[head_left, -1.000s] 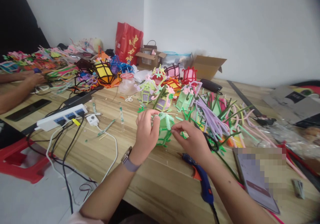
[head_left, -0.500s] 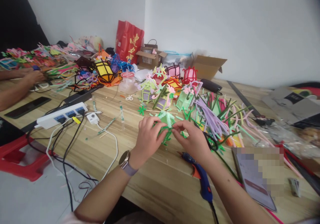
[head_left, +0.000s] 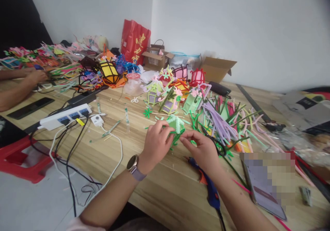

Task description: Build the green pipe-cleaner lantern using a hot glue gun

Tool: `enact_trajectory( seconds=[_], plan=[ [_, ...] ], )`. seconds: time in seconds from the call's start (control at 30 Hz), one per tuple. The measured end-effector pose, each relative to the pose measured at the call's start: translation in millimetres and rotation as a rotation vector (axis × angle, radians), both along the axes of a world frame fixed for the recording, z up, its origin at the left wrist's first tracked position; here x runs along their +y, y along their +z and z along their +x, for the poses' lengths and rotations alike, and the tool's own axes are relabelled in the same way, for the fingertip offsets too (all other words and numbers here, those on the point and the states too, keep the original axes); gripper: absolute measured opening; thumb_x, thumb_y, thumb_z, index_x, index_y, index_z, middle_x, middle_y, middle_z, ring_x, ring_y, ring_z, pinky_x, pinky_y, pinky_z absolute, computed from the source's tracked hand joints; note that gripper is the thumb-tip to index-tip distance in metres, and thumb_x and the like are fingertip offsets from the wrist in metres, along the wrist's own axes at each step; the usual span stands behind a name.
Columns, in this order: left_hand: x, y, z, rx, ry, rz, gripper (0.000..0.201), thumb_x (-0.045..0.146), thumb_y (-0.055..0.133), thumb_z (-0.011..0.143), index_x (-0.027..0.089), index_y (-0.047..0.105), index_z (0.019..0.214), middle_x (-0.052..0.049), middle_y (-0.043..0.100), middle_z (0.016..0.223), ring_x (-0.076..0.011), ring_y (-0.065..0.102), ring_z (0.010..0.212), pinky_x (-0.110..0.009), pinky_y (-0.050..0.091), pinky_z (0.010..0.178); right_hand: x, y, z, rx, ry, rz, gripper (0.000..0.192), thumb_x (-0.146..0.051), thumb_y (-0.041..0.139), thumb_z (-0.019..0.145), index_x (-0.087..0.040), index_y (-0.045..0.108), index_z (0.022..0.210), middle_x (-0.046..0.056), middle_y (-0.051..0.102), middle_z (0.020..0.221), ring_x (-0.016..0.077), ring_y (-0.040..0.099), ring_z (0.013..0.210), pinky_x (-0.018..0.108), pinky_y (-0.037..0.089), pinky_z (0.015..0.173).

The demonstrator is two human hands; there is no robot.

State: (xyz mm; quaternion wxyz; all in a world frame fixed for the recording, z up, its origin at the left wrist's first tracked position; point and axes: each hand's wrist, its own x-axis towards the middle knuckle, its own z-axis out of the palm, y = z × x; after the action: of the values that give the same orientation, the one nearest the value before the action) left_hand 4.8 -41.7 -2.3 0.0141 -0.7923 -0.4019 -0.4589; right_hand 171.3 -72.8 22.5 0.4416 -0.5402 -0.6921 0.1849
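Observation:
A small green pipe-cleaner lantern (head_left: 176, 124) with pale green trim on top is held above the wooden table. My left hand (head_left: 157, 143), with a watch on its wrist, is closed on the lantern's left side. The thumb and forefinger of my right hand (head_left: 199, 148) are pinched at its right lower edge; whatever lies between those fingertips is too small to make out. Just below my right hand lies a blue glue gun (head_left: 210, 186) with an orange trigger. Behind the lantern sit a green pipe-cleaner flower (head_left: 147, 112) and a thin wooden stick.
Several finished lanterns (head_left: 168, 104) stand behind, with loose pipe cleaners (head_left: 219, 121) to the right. A tablet-like device (head_left: 266, 196) lies at right. On the left are a power strip (head_left: 65, 117), cables and a phone (head_left: 31, 107). Another person's hands (head_left: 36, 78) work at far left.
The lantern has turned and tilted slightly in my left hand. My right hand has shifted a little lower and to the right along its edge. The view has moved slightly.

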Motion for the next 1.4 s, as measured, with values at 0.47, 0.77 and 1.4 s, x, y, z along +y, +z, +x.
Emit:
enact_trajectory(
  seconds=[0.47, 0.77, 1.4],
  plan=[
    [-3.8, 0.7, 3.7, -0.022, 0.015, -0.016, 0.009, 0.015, 0.063, 0.084, 0.018, 0.065, 0.092, -0.007, 0.061, 0.096, -0.02, 0.062, 0.082, -0.034, 0.046, 0.071, 0.2, -5.6, -16.6, 0.011, -0.175, 0.105, 0.018, -0.034, 0.066, 0.078, -0.022, 0.06, 0.066, -0.001, 0.064, 0.06, 0.016, 0.059, 0.055, 0.028, 0.046, 0.055],
    [-4.1, 0.1, 4.1, -0.013, 0.025, 0.007, 0.008, 0.016, 0.062, 0.085, 0.019, 0.065, 0.091, -0.006, 0.061, 0.095, -0.0195, 0.061, 0.081, -0.034, 0.045, 0.07, 4.9, -7.7, -19.1, 0.079, -0.184, 0.061, 0.018, -0.038, 0.067, 0.077, -0.022, 0.059, 0.078, -0.001, 0.064, 0.064, 0.0167, 0.06, 0.058, 0.03, 0.048, 0.057],
    [-6.7, 0.1, 3.8, 0.005, 0.031, -0.032, 0.008, 0.017, 0.061, 0.085, 0.02, 0.066, 0.091, -0.007, 0.061, 0.098, -0.0193, 0.06, 0.083, -0.034, 0.047, 0.073, 4.5, -3.6, -14.6, -0.043, -0.097, 0.093, 0.013, -0.03, 0.058, 0.079, -0.021, 0.061, 0.09, -0.002, 0.065, 0.064, 0.0159, 0.062, 0.056, 0.029, 0.05, 0.059]
  ],
)
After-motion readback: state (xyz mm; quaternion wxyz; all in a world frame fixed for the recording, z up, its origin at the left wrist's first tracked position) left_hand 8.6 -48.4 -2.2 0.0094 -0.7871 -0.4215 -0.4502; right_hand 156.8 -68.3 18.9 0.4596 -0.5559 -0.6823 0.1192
